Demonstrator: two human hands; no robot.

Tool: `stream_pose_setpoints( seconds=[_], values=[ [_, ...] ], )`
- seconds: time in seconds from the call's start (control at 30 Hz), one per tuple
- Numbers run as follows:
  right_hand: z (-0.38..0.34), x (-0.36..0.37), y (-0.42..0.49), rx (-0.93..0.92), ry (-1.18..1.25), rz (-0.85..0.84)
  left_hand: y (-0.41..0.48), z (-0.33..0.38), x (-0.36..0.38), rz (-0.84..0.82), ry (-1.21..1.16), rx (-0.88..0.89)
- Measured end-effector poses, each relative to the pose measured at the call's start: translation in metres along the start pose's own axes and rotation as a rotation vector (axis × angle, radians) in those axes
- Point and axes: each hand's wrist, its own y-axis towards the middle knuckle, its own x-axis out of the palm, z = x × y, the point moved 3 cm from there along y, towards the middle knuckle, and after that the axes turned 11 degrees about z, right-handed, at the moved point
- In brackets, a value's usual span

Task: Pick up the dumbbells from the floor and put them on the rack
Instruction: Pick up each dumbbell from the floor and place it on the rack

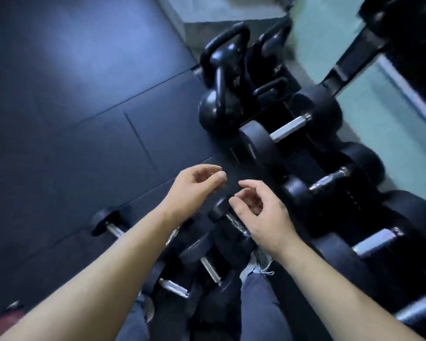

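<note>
Several black dumbbells with silver handles lie on the dark floor mat by my legs. One small dumbbell (233,223) lies just under my right hand (261,212); another (108,223) lies left, partly hidden by my left forearm. Two more handles (210,270) (172,287) show between my arms. My left hand (194,189) and my right hand hover above them with loosely curled fingers and hold nothing. The rack (342,67) runs along the right, with larger dumbbells (290,127) (330,182) (376,239) resting on it.
Black kettlebells (221,77) stand at the rack's far end against a pale green wall (379,114). Dark rubber floor tiles (71,107) stretch to the left. My knees in dark trousers (258,313) sit at the bottom edge. The picture is motion-blurred.
</note>
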Motion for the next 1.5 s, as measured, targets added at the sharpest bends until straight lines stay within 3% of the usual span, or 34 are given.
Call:
stream_pose_setpoints(
  seconds=[0.33, 0.5, 0.67, 0.87, 1.13, 1.37, 1.5],
  values=[
    [0.156, 0.214, 0.024, 0.136, -0.216, -0.3, 0.032, -0.291, -0.136, 0.283, -0.092, -0.379],
    [0.242, 0.3, 0.026, 0.264, -0.26, -0.231, 0.059, -0.407, -0.158, 0.297, -0.032, -0.424],
    [0.334, 0.378, 0.02, 0.504, -0.211, -0.044, 0.111, -0.497, -0.155, 0.19, 0.058, -0.42],
    [0.401, 0.441, 0.035, 0.652, -0.141, 0.099, 0.185, -0.548, -0.119, -0.012, 0.067, -0.362],
    [0.44, 0.463, 0.044, 0.601, -0.156, 0.143, 0.208, -0.582, -0.095, -0.327, -0.132, -0.525],
    [0.441, 0.46, 0.044, 0.581, -0.079, 0.095, 0.214, -0.591, -0.104, -0.349, -0.077, -0.558],
    [0.44, 0.454, 0.049, 0.614, -0.026, 0.114, 0.215, -0.606, -0.111, -0.394, 0.008, -0.445]
  ],
)
